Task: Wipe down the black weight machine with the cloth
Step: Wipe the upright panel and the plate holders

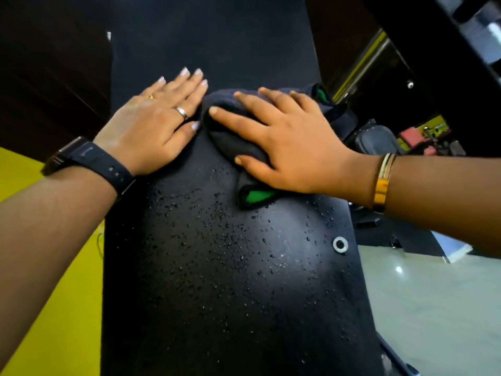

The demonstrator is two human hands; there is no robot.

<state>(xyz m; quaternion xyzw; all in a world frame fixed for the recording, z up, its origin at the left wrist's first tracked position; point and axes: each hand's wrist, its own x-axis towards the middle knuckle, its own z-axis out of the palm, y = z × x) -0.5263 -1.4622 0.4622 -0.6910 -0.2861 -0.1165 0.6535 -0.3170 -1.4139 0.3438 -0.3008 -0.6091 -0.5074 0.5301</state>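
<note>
A broad black panel of the weight machine (217,267) fills the middle of the view, speckled with water droplets. A dark cloth (230,142) with a green patch showing at its lower fold lies bunched on the panel's upper part. My right hand (284,142) presses flat on the cloth with spread, straight fingers. My left hand (157,120) rests flat on the bare panel just left of the cloth, its fingertips touching the cloth's edge. It wears rings, and a dark watch sits on the wrist.
A silver bolt with washer (340,244) sits near the panel's right edge. Yellow wall or floor (54,308) lies left of the machine, pale floor (433,308) to the right. Dark machine frame parts (447,63) rise at the upper right.
</note>
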